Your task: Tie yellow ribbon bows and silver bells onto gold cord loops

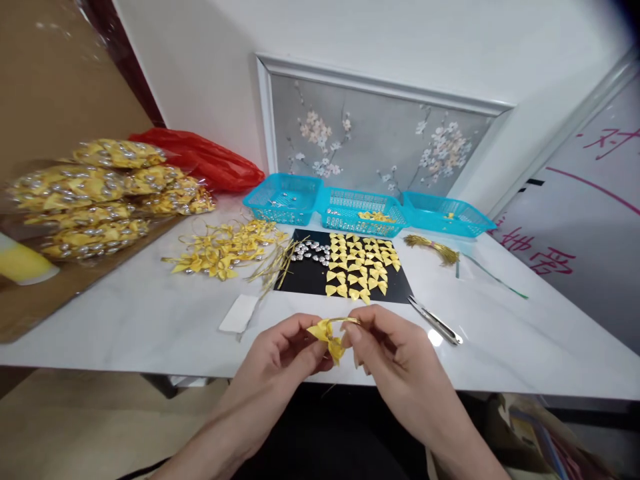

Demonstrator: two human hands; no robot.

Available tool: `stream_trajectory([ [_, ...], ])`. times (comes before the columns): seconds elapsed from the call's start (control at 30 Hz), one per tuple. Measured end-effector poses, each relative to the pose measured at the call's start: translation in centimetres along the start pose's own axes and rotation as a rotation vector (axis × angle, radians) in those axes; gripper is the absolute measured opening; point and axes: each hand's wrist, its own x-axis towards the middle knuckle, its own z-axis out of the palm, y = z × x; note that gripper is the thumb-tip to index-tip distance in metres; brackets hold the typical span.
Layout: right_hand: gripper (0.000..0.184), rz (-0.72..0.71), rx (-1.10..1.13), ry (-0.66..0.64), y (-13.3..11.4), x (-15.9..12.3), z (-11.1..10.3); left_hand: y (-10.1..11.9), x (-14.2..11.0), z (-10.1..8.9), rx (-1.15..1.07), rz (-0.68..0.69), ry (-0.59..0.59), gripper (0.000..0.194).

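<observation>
Near the table's front edge, my left hand (295, 350) pinches a yellow ribbon bow (330, 339). My right hand (387, 343) is closed on a gold tie wire (345, 320) that runs from the top of the bow. Just beyond my hands lies a black mat (305, 280), with rows of yellow bows (357, 263) and a cluster of silver beads (313, 251) on it. Loose gold ties (275, 263) lie across the mat's left edge. Tweezers (436, 321) rest to the right of my right hand.
Three blue baskets (285, 217) stand along the wall, holding beads and bows. Finished-looking bows with ties (225, 250) lie in a pile at left, near stacked clear bags (95, 193) and a red bag (200, 160). A gold tie bundle (433, 248) and white card (239, 313) lie on the table.
</observation>
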Motion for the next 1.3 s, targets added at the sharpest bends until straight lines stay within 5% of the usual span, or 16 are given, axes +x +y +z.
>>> stream_trajectory([
  [0.2,0.023,0.001,0.025,-0.079,-0.8,1.4,1.7,-0.2,-1.0,-1.0,-0.239,-0.043,-0.014,0.012],
  [0.37,0.026,-0.048,-0.077,-0.128,-1.3,2.3,3.7,-0.7,-1.6,-2.6,-0.226,0.001,0.044,0.016],
  [0.6,0.010,-0.047,-0.284,-0.113,-0.8,2.5,5.6,-1.3,-1.5,-4.3,-0.321,0.045,0.072,0.016],
  [0.7,0.014,-0.040,-0.338,-0.152,-0.3,2.6,6.2,-1.8,-1.3,-4.8,-0.294,0.068,0.105,0.014],
  [0.87,0.017,-0.249,-0.423,-0.121,-0.5,2.9,7.0,-2.6,-1.3,-5.7,-0.201,0.205,0.165,0.016],
  [1.03,0.019,-0.274,-0.382,-0.322,-2.6,3.8,8.4,-1.9,-1.7,-6.6,-0.108,0.302,0.268,0.013],
  [1.17,0.020,-0.157,-0.338,-0.436,-3.9,6.3,9.4,-2.3,-2.0,-7.4,-0.139,0.236,0.366,0.044],
  [1.3,0.021,-0.230,-0.385,-0.407,-4.3,9.9,10.9,-3.9,-2.5,-7.8,-0.180,0.257,0.565,0.065],
])
